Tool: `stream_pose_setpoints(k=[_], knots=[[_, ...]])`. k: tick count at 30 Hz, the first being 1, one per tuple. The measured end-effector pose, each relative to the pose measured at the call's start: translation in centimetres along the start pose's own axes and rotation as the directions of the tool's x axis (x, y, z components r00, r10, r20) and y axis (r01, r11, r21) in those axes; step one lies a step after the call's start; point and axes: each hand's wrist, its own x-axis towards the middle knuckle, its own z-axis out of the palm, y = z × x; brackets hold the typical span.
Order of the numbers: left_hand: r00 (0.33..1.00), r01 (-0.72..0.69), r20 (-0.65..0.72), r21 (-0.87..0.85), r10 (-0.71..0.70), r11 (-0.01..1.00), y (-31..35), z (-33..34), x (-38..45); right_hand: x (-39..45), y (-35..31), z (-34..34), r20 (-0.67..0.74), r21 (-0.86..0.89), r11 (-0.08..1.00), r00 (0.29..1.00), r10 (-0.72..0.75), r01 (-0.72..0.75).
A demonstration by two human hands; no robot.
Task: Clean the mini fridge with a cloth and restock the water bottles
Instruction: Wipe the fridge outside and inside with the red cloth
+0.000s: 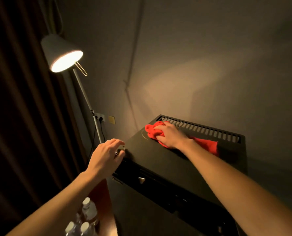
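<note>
Head view, dim room, one warm light source. A black box-shaped mini fridge [184, 160] stands against the grey wall, its flat top facing the camera, with a row of vent slots [201, 129] along the back edge.

The right hand [171, 136] lies on the fridge top near the back left corner, fingers curled into a bunched red cloth [154, 130] and pressing it to the surface just in front of the vents. A loose tail of the cloth trails out to the right under the wrist, flat on the top. A faint curved streak shows on the lid just left of the cloth.

The left hand [104, 158] is at the fridge's front left corner, fingers bent downward over the edge. Something small and shiny sits under the fingertips; too blurred to identify, and I cannot tell whether the hand grips it or only rests there.

Lower left, below the left forearm: clear plastic water bottles with white caps [87, 217], clustered upright on a reddish-brown surface beside the fridge. At least three caps show.

Left of the fridge, a white floor lamp with a cone shade [61, 53], lit, its slim pole leaning down to a wall socket [100, 117]. A dark brown curtain [22, 99] fills the left edge.
</note>
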Motion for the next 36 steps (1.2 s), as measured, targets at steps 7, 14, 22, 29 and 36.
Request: stream_pose_setpoints(k=[7, 14, 22, 29, 36], knots=[[0.999, 0.041, -0.014, 0.033, -0.04, 0.999, -0.8, -1.9, 0.4, 0.7, -9.6, 1.7, 0.04, -0.134, 0.947, 0.956, -0.29, 0.293], [0.995, 0.038, 0.089, -0.037, -0.035, 0.999, -1.6, 0.1, 4.4, -1.4, -8.1, 1.8, 0.053, -0.143, 0.886, 0.898, -0.437, 0.44], [0.979, -0.077, 0.18, -0.091, 0.093, 0.993, -5.8, 3.8, 9.1, 4.7, -1.6, 1.0, -0.036, -0.186, 0.978, 0.995, 0.089, -0.094], [0.944, -0.199, 0.226, -0.182, 0.238, 0.963, -13.1, 5.7, 12.4, 8.2, -6.8, 1.0, -0.017, -0.206, 0.966, 0.987, 0.158, -0.158], [0.911, -0.251, 0.235, -0.341, 0.34, 0.906, -12.7, 6.9, 15.1, 2.2, -13.4, 1.9, 0.016, -0.168, 0.986, 1.0, 0.026, -0.022]])
